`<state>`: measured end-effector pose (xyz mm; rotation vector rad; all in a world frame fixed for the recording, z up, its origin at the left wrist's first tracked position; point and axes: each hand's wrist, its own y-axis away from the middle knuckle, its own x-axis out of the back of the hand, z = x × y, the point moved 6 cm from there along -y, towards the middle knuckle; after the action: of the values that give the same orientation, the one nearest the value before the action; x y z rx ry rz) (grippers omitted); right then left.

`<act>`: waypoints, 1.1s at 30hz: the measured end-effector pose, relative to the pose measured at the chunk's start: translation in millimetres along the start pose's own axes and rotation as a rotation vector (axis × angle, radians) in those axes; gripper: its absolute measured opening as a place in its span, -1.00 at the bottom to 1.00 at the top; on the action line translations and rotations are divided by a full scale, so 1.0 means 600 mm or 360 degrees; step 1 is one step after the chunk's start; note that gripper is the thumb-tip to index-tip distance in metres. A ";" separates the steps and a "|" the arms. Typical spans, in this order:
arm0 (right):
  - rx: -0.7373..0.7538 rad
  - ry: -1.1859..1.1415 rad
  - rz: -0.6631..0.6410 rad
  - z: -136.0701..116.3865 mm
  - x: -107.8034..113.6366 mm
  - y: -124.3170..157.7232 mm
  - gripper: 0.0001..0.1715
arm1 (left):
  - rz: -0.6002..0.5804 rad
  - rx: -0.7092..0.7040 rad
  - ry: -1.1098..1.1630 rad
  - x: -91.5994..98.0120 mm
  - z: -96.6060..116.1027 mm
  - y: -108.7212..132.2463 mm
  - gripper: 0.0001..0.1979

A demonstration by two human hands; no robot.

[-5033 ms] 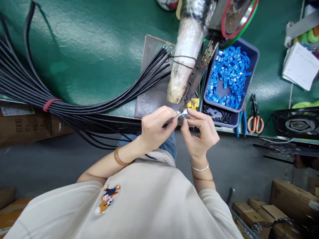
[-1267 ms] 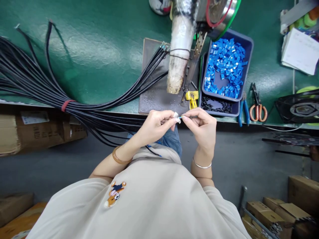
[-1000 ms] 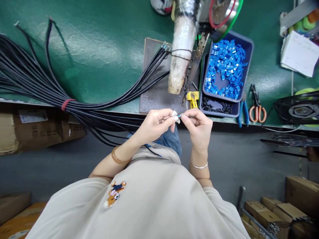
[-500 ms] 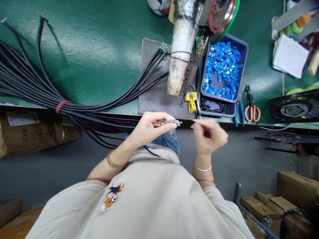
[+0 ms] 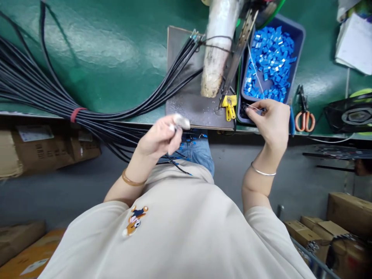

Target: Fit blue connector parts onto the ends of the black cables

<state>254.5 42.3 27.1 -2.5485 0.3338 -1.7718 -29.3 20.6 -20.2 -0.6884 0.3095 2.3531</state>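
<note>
My left hand (image 5: 161, 137) is raised before the table edge, its fingers curled together and slightly blurred. White coverings wrap some of its fingertips; whatever lies between them is too hidden to make out. Farther right, my right hand (image 5: 271, 122) pinches a thin white strand (image 5: 253, 107) between thumb and forefinger. Its fingertips are over the lower bin of small black parts (image 5: 243, 112). Just beyond is a grey bin (image 5: 297, 58) of blue pieces (image 5: 271, 58), with a thin white line (image 5: 255, 71) crossing it. Below my left hand, a black cable (image 5: 178, 167) lies over my lap.
A bundle of black cables (image 5: 116, 119) with a red tie (image 5: 76, 113) hangs over the table edge. A wrapped post (image 5: 213, 73) stands on a grey board (image 5: 192, 104). Yellow clip (image 5: 230, 106), orange-handled cutters (image 5: 304, 116) and a fan (image 5: 353, 114) lie rightward.
My right hand has moved right and forward to the bins, away from my left hand. My left hand has drawn back leftward and turned. The whole view has shifted slightly.
</note>
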 end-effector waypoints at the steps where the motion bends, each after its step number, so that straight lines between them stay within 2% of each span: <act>1: -0.0009 0.0016 -0.0037 -0.002 -0.001 -0.004 -0.94 | 0.0252 -0.0061 0.0034 0.021 -0.001 0.004 -0.57; 2: -0.0022 0.0027 -0.0069 -0.003 -0.002 -0.008 -0.95 | 0.0408 -0.0105 0.0027 0.032 -0.001 0.008 -0.53; 3: -0.0038 0.0031 -0.0109 -0.002 -0.003 -0.012 -0.96 | 0.0476 -0.0123 -0.0002 0.035 0.000 0.009 -0.51; 5: -0.0075 0.0029 -0.0166 0.003 -0.006 -0.016 -0.96 | 0.0477 -0.0127 -0.0050 0.028 0.003 0.005 -0.52; 7: -0.0099 0.0034 -0.0117 0.010 -0.003 -0.016 -0.97 | 0.0428 -0.0100 -0.0064 0.015 0.008 -0.005 -0.56; 9: -0.0115 0.0004 0.0063 0.013 0.010 -0.007 -0.98 | 0.0416 -0.0041 -0.0075 0.004 0.010 -0.015 -0.60; 11: -0.0106 -0.0144 0.0338 0.005 0.031 0.012 -0.96 | 0.0426 -0.0007 -0.0093 -0.007 0.010 -0.026 -0.66; 13: -0.0063 -0.0427 0.0610 -0.014 0.053 0.041 -0.93 | 0.0429 -0.0019 -0.0137 -0.022 0.008 -0.036 -0.72; 15: -0.0017 -0.0723 0.0756 -0.042 0.063 0.073 -0.95 | 0.0412 -0.0057 -0.0226 -0.038 0.006 -0.046 -0.81; 16: -0.0013 -0.0814 0.0737 -0.057 0.060 0.086 -0.96 | 0.0403 -0.0072 -0.0283 -0.045 0.004 -0.050 -0.84; 19: 0.0046 -0.1113 0.0423 -0.102 0.021 0.112 -0.93 | 0.0431 -0.0103 -0.0454 -0.059 0.001 -0.057 -0.91; 22: -0.0047 -0.1206 0.0226 -0.117 -0.021 0.123 -0.89 | 0.0460 -0.0140 -0.0548 -0.062 -0.001 -0.058 -0.93; 25: -0.0122 -0.1252 0.0177 -0.115 -0.044 0.121 -0.85 | 0.0459 -0.0168 -0.0585 -0.061 -0.005 -0.056 -0.92; 33: -0.0057 -0.1264 0.0115 -0.122 -0.047 0.117 -0.87 | 0.0421 -0.0140 -0.0608 -0.060 -0.012 -0.056 -0.90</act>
<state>165.5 -13.4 17.7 -2.9368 0.4047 -0.6225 18.6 24.5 -7.6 -0.2342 0.1331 2.6992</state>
